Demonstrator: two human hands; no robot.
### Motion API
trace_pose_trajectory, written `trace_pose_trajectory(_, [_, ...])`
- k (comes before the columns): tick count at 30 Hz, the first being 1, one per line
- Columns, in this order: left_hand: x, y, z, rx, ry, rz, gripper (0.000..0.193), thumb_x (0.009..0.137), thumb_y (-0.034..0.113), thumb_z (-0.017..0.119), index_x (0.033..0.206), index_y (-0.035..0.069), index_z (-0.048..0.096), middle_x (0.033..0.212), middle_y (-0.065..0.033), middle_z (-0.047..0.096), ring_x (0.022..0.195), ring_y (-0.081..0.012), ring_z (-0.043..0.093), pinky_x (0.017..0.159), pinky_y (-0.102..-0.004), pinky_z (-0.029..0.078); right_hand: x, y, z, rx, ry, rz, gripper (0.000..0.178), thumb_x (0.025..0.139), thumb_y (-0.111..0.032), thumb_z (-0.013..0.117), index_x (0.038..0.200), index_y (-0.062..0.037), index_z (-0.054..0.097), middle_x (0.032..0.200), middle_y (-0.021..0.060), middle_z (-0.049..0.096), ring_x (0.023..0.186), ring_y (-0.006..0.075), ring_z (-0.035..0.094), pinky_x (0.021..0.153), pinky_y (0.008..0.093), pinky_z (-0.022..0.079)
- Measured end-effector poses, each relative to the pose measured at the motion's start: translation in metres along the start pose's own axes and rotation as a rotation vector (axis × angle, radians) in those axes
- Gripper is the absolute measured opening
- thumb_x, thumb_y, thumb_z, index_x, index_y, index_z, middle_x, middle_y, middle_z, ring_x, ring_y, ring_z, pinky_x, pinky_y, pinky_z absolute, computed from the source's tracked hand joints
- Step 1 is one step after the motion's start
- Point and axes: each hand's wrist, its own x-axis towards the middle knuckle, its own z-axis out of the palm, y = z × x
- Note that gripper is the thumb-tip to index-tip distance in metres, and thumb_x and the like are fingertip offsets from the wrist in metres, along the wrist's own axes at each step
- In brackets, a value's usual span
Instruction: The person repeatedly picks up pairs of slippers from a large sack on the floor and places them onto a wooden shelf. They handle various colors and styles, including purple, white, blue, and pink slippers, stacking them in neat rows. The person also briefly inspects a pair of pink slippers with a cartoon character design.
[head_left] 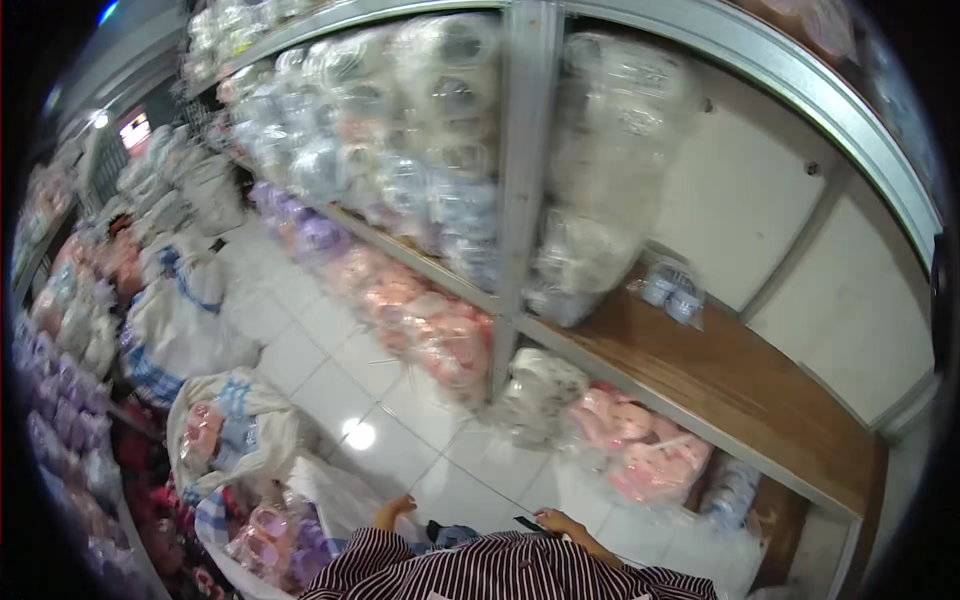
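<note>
1. Position: the person in a striped shirt (500,575) is seen at the near edge, standing on a white tiled floor (330,370) in a stockroom aisle; a metal shelving rack (525,150) with wooden boards fills the right and far side.
2. Left hand (398,508): raised just above the shirt, near a large white open sack (340,495); nothing is seen to be gripped; the state of its fingers cannot be told, the picture being blurred.
3. Right hand (556,522): held at the near centre, touching a small dark flat object (528,522); whether the fingers pinch it or merely rest upon it cannot be told.
4. Surroundings: clear bags of pink goods (640,450) lie on the low shelf at the right; sacks of bagged goods (225,430) stand at the left.
5. Step in hand, as judged: a pause between handlings, with the dark object attended to near the waist.
6. Requirement for a further move, as judged: the grasp on the dark object is to be secured first; the open sack lies nearest the left hand.
</note>
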Motion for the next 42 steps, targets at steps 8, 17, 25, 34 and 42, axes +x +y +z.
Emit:
trace_pose_trajectory(8, [0.039,0.237,0.063,0.142,-0.154,0.363,0.042,0.083,0.025,0.051,0.119,0.004,0.049,0.114,-0.0162,0.056,0.104,-0.0311,0.053,0.089,-0.0408,0.043,-0.070,0.145,-0.064,0.493,0.350,0.012,0.036,0.083,-0.027,0.057,0.111,-0.0052,0.055,0.097,0.0128,0.063,0.088,0.0191,0.061,0.074,0.0286,0.047])
trace_pose_trajectory(17, [-0.048,0.528,0.030,-0.277,0.010,1.169,0.019,0.079,0.011,0.055,0.098,0.005,0.056,0.094,-0.0133,0.060,0.091,-0.0297,0.057,0.080,-0.0372,0.044,-0.119,0.028,-0.271,0.658,0.301,-0.514,0.036,0.088,-0.022,0.054,0.119,-0.0060,0.046,0.106,0.0051,0.056,0.097,0.0163,0.053,0.084,0.0273,0.042])
trace_pose_trajectory(25, [0.025,0.667,-0.131,-0.014,0.592,1.476,0.048,0.070,0.015,0.064,0.111,0.000,0.044,0.113,-0.0202,0.047,0.108,-0.0379,0.043,0.092,-0.0422,0.036,-0.060,-0.020,-0.437,0.053,1.172,-0.457,0.053,0.076,-0.021,0.066,0.121,-0.0046,0.043,0.121,0.0175,0.044,0.114,0.0286,0.042,0.094,0.0381,0.036])
trace_pose_trajectory(34, [0.094,0.747,-0.207,0.339,0.706,0.895,0.098,0.069,0.018,0.073,0.140,0.005,0.007,0.143,-0.0225,0.008,0.132,-0.0403,0.010,0.101,-0.0517,0.025,-0.009,-0.051,-0.544,-0.357,1.213,0.097,0.074,0.069,-0.023,0.071,0.130,-0.0075,0.033,0.134,0.0237,0.027,0.122,0.0410,0.030,0.095,0.0480,0.034])
trace_pose_trajectory(42, [0.131,0.748,-0.215,0.553,0.577,0.922,0.099,0.059,0.016,0.077,0.138,0.008,0.018,0.139,-0.0258,0.019,0.124,-0.0426,0.028,0.096,-0.0504,0.034,0.029,-0.017,-0.546,-0.373,1.159,0.119,0.080,0.067,-0.025,0.071,0.131,-0.0041,0.028,0.127,0.0243,0.036,0.118,0.0417,0.034,0.094,0.0475,0.035])
